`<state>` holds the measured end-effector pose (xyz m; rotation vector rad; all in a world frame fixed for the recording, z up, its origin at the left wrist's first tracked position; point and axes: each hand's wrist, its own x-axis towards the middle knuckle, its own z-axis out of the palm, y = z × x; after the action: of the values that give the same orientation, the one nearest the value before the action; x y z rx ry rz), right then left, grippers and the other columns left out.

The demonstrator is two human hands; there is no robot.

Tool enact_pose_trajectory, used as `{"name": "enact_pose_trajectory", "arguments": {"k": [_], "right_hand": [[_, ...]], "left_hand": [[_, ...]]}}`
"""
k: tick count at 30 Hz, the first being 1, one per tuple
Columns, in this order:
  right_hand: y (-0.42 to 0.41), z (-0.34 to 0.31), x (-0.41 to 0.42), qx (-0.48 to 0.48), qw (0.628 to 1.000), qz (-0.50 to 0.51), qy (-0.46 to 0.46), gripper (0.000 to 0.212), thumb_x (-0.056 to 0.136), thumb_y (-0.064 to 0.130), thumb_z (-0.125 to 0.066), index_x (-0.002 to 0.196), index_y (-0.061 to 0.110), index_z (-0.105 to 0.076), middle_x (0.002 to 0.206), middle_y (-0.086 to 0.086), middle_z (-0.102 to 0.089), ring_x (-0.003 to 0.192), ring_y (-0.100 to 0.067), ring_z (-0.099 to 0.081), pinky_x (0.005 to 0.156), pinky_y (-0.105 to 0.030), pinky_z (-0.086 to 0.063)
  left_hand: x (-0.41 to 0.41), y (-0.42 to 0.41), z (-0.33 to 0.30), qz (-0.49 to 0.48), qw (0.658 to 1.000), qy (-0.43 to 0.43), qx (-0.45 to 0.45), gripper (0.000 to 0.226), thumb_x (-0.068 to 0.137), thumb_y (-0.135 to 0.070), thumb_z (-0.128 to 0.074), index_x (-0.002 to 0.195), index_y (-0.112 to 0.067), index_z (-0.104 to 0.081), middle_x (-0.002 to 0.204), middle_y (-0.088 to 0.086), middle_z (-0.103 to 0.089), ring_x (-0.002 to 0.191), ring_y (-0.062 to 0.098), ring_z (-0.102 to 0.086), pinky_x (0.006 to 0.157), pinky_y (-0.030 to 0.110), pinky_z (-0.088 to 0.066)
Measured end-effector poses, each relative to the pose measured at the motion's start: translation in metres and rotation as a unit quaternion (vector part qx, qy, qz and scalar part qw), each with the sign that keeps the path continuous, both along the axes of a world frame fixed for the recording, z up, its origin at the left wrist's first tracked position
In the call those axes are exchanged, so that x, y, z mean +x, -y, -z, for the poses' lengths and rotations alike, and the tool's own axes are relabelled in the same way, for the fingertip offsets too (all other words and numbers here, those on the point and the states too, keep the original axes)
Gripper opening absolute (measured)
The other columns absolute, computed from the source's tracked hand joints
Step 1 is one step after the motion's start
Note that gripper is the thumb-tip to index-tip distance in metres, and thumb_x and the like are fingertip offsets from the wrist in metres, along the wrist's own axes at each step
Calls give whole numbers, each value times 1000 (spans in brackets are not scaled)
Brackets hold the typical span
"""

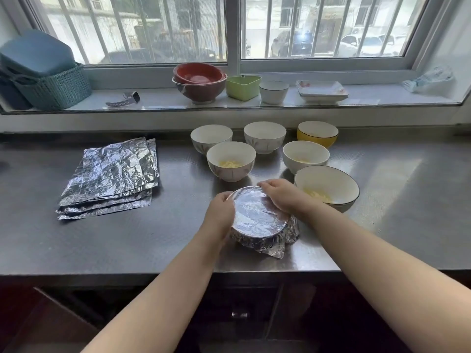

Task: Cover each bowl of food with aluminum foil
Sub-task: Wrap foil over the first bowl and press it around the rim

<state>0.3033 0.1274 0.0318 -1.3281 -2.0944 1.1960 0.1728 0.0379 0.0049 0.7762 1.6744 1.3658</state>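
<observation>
My left hand (pixel 221 212) and right hand (pixel 281 194) press foil around the covered bowl (pixel 260 217); squeezing probably tears it, or nudges the open bowl (pixel 327 187) just right.

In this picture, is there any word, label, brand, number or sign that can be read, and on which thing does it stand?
None can be read.
Smartwatch on the windowsill: screen dark, no text shows.
Square plate: red marks, too blurred to tell if text.
Foil sheets, foil-covered bowl and white bowls: no print shows.
</observation>
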Motion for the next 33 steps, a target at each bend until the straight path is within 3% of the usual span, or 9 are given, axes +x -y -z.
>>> {"name": "enact_pose_trajectory", "arguments": {"k": [3, 7, 11, 16, 20, 24, 26, 28, 33], "right_hand": [[8, 4, 0, -6, 1000, 9, -29, 36, 105, 14, -37, 113, -15, -55, 60, -5, -46, 31, -2, -41, 33, -14, -30], [5, 10, 0, -5, 997, 35, -64, 37, 103, 19, -44, 108, -15, -61, 58, -3, -48, 41, -9, -42, 42, -22, -34], [4, 14, -2, -35, 993, 54, -95, 35, 103, 17, -46, 109, -14, -61, 59, -4, -45, 35, -7, -39, 36, -22, -31], [1, 16, -2, -20, 996, 55, -74, 35, 102, 18, -47, 106, -13, -61, 62, -11, -53, 44, -14, -47, 44, -28, -38], [2, 14, -2, 0, 996, 55, -67, 38, 102, 18, -47, 106, -18, -58, 64, -15, -52, 32, -7, -37, 36, -25, -31], [5, 8, 0, -12, 994, 43, -100, 41, 103, 24, -46, 113, -13, -62, 85, -24, -64, 63, -27, -60, 62, -36, -49], [6, 3, 4, 41, 993, 59, -92, 45, 103, 26, -44, 110, -15, -61, 108, -30, -67, 100, -41, -63, 91, -51, -49], [5, 2, 7, 79, 991, 76, -76, 45, 103, 23, -42, 110, -20, -57, 112, -35, -63, 109, -45, -57, 97, -56, -43], [13, 13, 8, 12, 994, 80, -69, 37, 103, 18, -40, 118, -6, -64, 69, 0, -57, 66, -11, -47, 70, -32, -39]], "left_hand": [[-10, -9, -6, 48, 998, -33, 24, 32, 101, -17, -42, 129, -13, -58, 113, 11, -64, 93, 17, -62, 72, 22, -47], [-10, -16, -6, 79, 997, 16, 15, 28, 102, -15, -42, 115, -10, -66, 65, -3, -66, 53, 4, -60, 51, 18, -48], [-10, -15, -4, 75, 995, 58, 14, 26, 98, -13, -47, 106, -11, -71, 102, 19, -72, 91, 30, -70, 84, 45, -56], [-7, -15, -6, 62, 995, 71, 13, 32, 93, -8, -42, 108, -5, -71, 107, 26, -69, 100, 41, -66, 89, 53, -53], [-7, -13, -7, 55, 996, 66, 6, 31, 96, -7, -40, 106, 1, -68, 86, 16, -69, 83, 31, -67, 77, 42, -56], [-4, -12, -6, 63, 995, 78, 19, 30, 101, -10, -37, 108, -6, -67, 55, -6, -61, 50, 7, -61, 51, 21, -51], [-3, -9, -7, 53, 995, 87, 20, 31, 104, -17, -38, 105, -8, -68, 64, 0, -63, 57, 10, -65, 59, 25, -55], [-3, -7, -7, 42, 993, 105, 13, 33, 103, -20, -40, 102, -8, -71, 79, 8, -70, 74, 22, -71, 76, 38, -59], [-4, -5, -10, 85, 988, 131, 11, 24, 95, -14, -48, 86, -10, -70, 67, 4, -73, 62, 18, -71, 61, 28, -57]]}}
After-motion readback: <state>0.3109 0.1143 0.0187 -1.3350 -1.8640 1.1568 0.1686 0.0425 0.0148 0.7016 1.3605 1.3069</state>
